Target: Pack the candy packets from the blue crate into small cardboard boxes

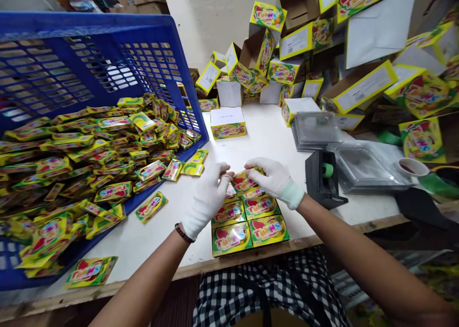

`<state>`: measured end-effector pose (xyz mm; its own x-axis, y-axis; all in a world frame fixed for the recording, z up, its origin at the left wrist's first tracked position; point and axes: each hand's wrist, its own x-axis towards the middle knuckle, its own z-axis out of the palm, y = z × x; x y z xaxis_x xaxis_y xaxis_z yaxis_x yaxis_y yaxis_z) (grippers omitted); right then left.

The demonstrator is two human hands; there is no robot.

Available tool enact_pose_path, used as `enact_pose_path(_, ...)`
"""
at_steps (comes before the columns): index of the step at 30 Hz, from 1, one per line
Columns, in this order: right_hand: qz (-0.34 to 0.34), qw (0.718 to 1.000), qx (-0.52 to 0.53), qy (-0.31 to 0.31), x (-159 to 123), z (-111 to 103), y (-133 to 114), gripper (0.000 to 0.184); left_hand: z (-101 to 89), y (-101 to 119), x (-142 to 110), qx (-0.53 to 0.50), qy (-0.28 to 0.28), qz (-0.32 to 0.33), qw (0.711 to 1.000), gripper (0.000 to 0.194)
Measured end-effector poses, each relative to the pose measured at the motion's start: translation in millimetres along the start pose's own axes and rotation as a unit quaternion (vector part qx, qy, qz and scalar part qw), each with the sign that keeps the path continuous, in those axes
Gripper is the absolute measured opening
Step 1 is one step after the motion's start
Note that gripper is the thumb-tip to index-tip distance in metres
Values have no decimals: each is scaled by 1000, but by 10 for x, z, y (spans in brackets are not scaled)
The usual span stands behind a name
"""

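Note:
My gloved left hand [206,198] has its fingers curled together over the far left of a block of flat, yellow-green candy packets [232,237] laid in two columns. What its fingertips hold, if anything, is hidden. My gloved right hand [274,178] grips a candy packet [244,180] at the far end of the block, thumb and fingers on its right side. The nearer packets lie flat with their printed "Twins" faces up, close to the table's front edge.
A blue plastic crate [190,85] full of packets lies on its side at left, several packets spilled before it. A small carton [228,123] stands behind my hands. Open cartons [366,85] pile up at the back right, near clear plastic trays [366,167] and a black tape dispenser [321,181].

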<state>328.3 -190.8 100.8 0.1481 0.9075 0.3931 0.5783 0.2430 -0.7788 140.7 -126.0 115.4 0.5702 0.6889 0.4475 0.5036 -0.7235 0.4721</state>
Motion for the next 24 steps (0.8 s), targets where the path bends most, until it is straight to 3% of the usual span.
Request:
enact_pose_path(3, 104, 993, -33, 39, -103, 32, 365, 24, 202, -197, -29, 10, -37, -31, 999, 38)
enact_pose_path(6, 83, 995, -54, 31, -224, 166, 626, 26, 349, -346, -152, 25, -118, -37, 992, 45)
enact_pose_path(8, 61, 997, -56, 6, -287, 236, 697, 31, 396, -368, -231, 21, -142, -44, 989, 44)
enact_pose_path(13, 29, 989, -114, -86, -370, 229, 646, 35, 411, -298, -284, 36, -152, -14, 988, 41)
enact_pose_path(17, 54, 966, -216, -128, -335, 229, 601, 31, 447, -242, -210, 154, -188, 27, 970, 48)
enact_pose_path(21, 51, 967, -215, -125, -318, 245, 598, 37, 442, -216, -155, 196, -199, 115, 953, 48)
enact_pose_path(24, 56, 983, -159, -77, -415, 245, 576, 45, 410, -198, -190, 163, -233, 177, 942, 51)
